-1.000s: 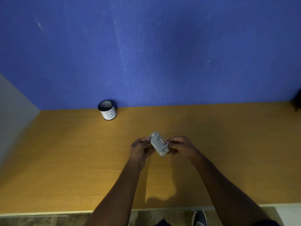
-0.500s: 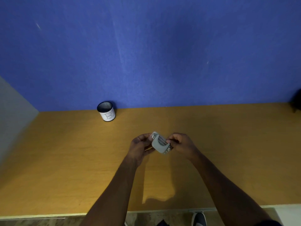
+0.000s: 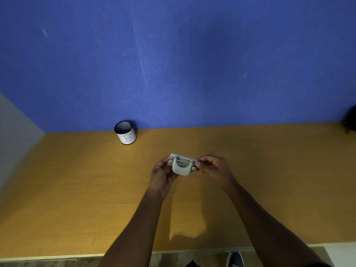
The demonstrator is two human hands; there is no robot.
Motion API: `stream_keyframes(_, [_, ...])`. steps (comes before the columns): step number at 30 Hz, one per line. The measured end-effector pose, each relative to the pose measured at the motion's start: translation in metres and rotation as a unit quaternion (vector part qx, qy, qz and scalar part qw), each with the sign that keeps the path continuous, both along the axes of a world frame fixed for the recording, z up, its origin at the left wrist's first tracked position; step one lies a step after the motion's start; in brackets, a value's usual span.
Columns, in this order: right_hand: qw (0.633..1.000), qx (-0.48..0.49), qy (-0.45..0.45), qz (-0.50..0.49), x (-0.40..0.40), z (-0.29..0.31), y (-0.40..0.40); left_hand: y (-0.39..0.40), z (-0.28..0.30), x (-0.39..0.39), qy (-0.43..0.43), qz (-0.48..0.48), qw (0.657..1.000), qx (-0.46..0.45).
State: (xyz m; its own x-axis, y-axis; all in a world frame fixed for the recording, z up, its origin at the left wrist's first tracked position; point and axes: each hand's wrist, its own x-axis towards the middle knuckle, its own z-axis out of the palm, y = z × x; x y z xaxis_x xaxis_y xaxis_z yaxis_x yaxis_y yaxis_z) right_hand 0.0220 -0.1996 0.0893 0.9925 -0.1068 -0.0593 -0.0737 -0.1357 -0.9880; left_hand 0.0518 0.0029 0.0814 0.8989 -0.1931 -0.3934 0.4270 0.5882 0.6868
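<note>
A small grey plastic part (image 3: 182,165) with a curved flap, thin metal wires and corner screws is held above the wooden table (image 3: 77,189). My left hand (image 3: 162,175) grips its left end, thumb and fingers curled around it. My right hand (image 3: 213,167) pinches its right end with curled fingers. The part lies roughly level, its flap facing me.
A dark mesh cup (image 3: 125,132) with a white label marked "B" stands at the back of the table against the blue wall (image 3: 173,64). A dark object (image 3: 350,120) sits at the far right edge. The table's front edge (image 3: 57,258) runs below my forearms.
Both hands have turned the grey part from a diagonal tilt to roughly level, and it has shifted slightly up and away from me.
</note>
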Motion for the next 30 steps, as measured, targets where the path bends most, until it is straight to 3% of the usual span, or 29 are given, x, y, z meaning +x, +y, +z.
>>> stream_keyframes(11, [0.999,-0.046,-0.009,0.008,0.002,0.005,-0.002,0.002,-0.001,-0.002,-0.01,-0.014,1.0,-0.006])
stream_keyframes(18, [0.997,0.025,0.076,-0.014,0.004,0.003,-0.005,0.0,0.004,-0.002,0.033,-0.035,0.998,0.046])
stream_keyframes(22, [0.994,0.071,0.075,-0.037,0.0,0.0,-0.005,-0.001,0.006,0.0,0.056,-0.033,0.995,0.073])
stream_keyframes(26, [0.995,0.075,0.052,-0.047,-0.001,0.001,-0.004,-0.005,0.005,0.0,0.102,0.019,0.993,0.054])
stream_keyframes(30, [1.0,-0.004,0.018,-0.011,-0.005,-0.003,0.0,-0.006,0.001,0.002,0.154,0.093,0.982,0.049])
